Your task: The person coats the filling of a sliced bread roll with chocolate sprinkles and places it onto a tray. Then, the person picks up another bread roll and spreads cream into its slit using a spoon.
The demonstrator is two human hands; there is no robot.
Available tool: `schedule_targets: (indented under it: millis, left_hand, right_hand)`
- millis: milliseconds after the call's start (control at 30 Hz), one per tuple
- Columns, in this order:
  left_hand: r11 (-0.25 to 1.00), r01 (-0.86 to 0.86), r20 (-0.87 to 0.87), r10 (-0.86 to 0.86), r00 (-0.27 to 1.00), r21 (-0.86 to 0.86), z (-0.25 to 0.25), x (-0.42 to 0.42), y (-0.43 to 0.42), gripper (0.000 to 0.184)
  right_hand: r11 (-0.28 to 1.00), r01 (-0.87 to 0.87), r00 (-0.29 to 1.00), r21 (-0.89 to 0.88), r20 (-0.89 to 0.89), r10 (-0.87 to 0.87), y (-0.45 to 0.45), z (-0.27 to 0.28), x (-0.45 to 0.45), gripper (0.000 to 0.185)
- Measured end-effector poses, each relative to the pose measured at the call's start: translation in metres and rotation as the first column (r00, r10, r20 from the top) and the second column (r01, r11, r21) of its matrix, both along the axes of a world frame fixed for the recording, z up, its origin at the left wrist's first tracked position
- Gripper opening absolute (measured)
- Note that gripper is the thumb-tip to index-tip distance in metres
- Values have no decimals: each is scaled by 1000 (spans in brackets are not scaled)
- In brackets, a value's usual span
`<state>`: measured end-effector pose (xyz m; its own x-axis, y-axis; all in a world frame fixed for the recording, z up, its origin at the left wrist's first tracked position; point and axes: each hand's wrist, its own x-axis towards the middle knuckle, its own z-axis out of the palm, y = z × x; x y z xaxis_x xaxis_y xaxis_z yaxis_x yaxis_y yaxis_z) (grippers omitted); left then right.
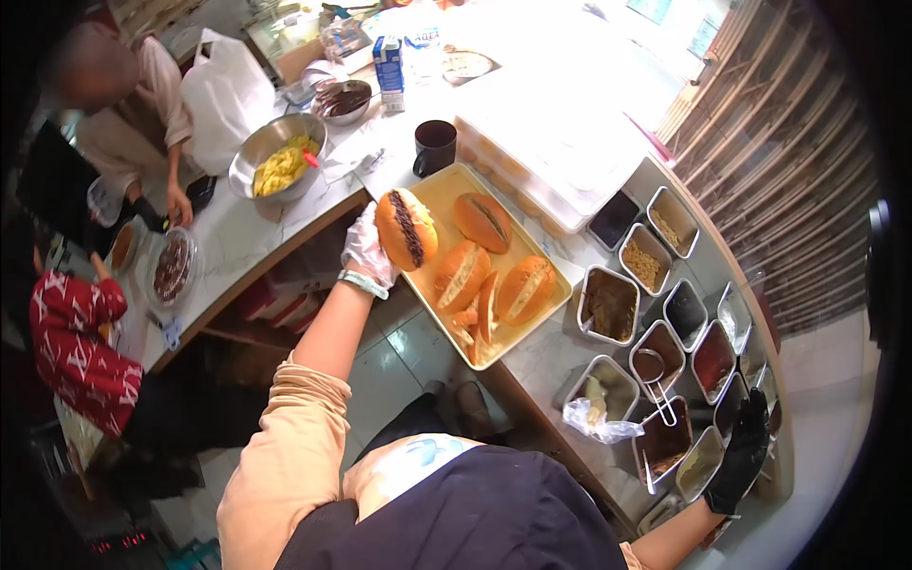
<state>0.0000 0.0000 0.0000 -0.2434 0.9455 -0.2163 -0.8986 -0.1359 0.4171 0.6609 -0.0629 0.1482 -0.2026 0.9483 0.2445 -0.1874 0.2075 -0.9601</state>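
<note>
My left hand (370,249), in a clear plastic glove, holds a filled bun (407,229) with a dark line of filling and a pale yellow one, over the left edge of a yellow tray (440,332). Several split buns lie on that tray, among them a bun (483,222) at its top. Far to the right, my right hand (746,454), in a black glove, reaches over the metal containers at the counter's edge. Its fingers look stretched out and nothing shows in them. A small strainer (650,366) rests in a container beside it.
A black mug (435,147) stands behind the tray, near a large lidded plastic box (560,152). On the left counter are a metal bowl (242,169) of yellow food and a blue carton (389,74). Two other people work at the left.
</note>
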Motion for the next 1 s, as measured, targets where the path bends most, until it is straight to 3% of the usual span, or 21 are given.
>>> schedule_targets:
  millis: [67,100,167,300,400,467,500,600,633,700,767,833,867,900,967,1000]
  left_hand:
    - [999,1,-92,-6,996,-54,-18,17,16,40]
    - [990,16,-110,-32,993,-141,-3,-36,19,38]
    - [978,56,-35,-65,997,-202,8,-35,39,34]
    - [943,251,-29,-264,964,-219,-23,-47,54,36]
    - [914,230,-116,-282,952,-334,-30,-56,64,36]
    - [898,204,-172,-289,942,-391,-29,-64,70,32]
    - [901,164,-293,-296,909,-401,-36,-70,72,31]
    - [907,87,-625,-351,698,-412,-81,-102,84,30]
    - [898,100,-584,-360,728,-429,-73,-101,83,31]
    - [879,127,-505,-376,777,-460,-46,-102,77,31]
    - [889,227,-495,-417,762,-398,-37,-115,65,38]
    - [851,323,-405,-490,772,-413,-56,-141,70,47]
    - [891,342,-370,-439,819,-299,-56,-145,58,54]
    - [824,283,-406,-504,763,-491,-20,-135,56,46]
    - [919,167,-590,-360,723,-357,14,-122,37,48]
    - [927,179,-492,-331,805,-331,30,-117,40,45]
  right_hand:
    - [995,-96,995,36,-24,97,-14,10,-3,46]
    - [997,-74,993,-19,-97,72,-14,-12,-61,46]
    - [999,-36,992,-28,-120,32,-16,-9,-84,47]
    - [977,214,960,-16,190,-207,-34,7,-110,48]
    - [991,129,991,-40,-31,-130,-37,12,-123,47]
    - [995,93,991,-42,-89,-96,-36,12,-126,47]
    - [996,72,990,-43,-117,-76,-34,13,-128,47]
    - [978,197,979,-63,-37,-200,-26,25,-165,45]
    - [955,294,946,-28,150,-287,-20,28,-177,43]
    - [888,452,760,88,484,-435,-4,28,-205,40]
    - [905,420,839,59,355,-413,18,31,-246,35]
    - [965,224,693,133,674,-254,45,44,-290,30]
    - [984,86,697,158,696,-173,61,41,-307,30]
    - [982,-53,688,182,719,-96,77,30,-319,30]
    - [979,-178,922,97,364,131,105,-21,-337,29]
    - [971,-226,957,-81,167,237,115,-31,-355,28]
